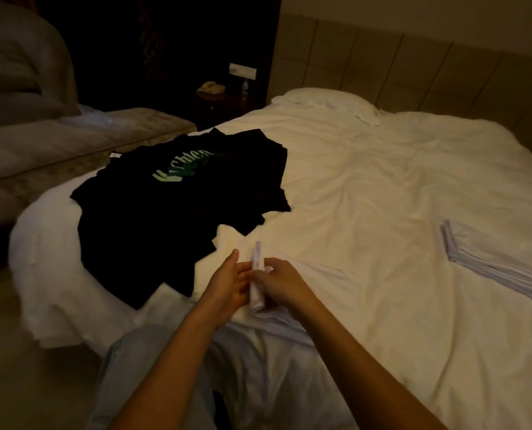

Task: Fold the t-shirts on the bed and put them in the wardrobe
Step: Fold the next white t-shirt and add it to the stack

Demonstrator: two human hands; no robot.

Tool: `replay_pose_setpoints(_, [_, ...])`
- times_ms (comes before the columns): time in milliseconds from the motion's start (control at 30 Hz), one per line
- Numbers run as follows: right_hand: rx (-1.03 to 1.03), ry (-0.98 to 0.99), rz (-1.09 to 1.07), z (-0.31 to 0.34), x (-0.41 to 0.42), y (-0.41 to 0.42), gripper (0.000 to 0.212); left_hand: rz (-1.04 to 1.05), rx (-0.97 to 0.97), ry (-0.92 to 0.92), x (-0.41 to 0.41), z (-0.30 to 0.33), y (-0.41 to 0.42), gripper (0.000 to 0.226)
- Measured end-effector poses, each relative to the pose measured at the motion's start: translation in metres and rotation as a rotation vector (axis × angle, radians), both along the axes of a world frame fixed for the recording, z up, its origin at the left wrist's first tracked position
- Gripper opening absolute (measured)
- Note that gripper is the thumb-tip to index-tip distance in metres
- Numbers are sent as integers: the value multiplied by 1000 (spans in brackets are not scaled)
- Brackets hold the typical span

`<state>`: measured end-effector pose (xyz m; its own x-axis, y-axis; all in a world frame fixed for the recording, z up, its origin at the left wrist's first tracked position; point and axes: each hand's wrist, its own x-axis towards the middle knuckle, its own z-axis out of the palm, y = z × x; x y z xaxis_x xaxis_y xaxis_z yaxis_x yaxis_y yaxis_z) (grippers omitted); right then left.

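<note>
A pile of black t-shirts (178,206), the top one printed with green letters, lies spread on the left part of the white bed (367,187). In front of me a white t-shirt (289,308) lies on the bed's near edge, and a bunched fold of it stands up between my hands. My left hand (227,283) has its fingers against the fold from the left. From the right, my right hand (281,282) pinches the same fold. A folded white t-shirt (494,262) rests flat on the bed at the right.
A white pillow (323,100) lies at the padded headboard (413,66). A dark nightstand (224,103) carries a phone and a small bottle. A second bed (57,144) stands at the left across a narrow gap. No wardrobe is in view.
</note>
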<state>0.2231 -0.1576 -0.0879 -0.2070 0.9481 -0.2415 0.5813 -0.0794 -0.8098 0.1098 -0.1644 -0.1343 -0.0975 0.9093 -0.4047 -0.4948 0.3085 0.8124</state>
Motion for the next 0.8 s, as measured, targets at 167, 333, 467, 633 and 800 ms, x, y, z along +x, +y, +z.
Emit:
replay_pose_setpoints(167, [104, 212, -58, 11, 29, -4, 21, -35, 43, 205, -7, -3, 6, 50])
replay_pose_setpoints(333, [534, -190, -214, -3, 86, 13, 31, -45, 132, 951, 4, -4, 8, 50])
replay_pose_setpoints(467, [523, -624, -91, -32, 113, 15, 58, 74, 233, 1156, 9, -8, 3, 48])
replay_pose_setpoints(633, [421, -643, -42, -57, 118, 6, 57, 91, 299, 1202, -3, -8, -3, 45])
replay_pose_setpoints(800, [381, -499, -131, -55, 115, -2, 62, 113, 277, 1257, -2, -16, -13, 27])
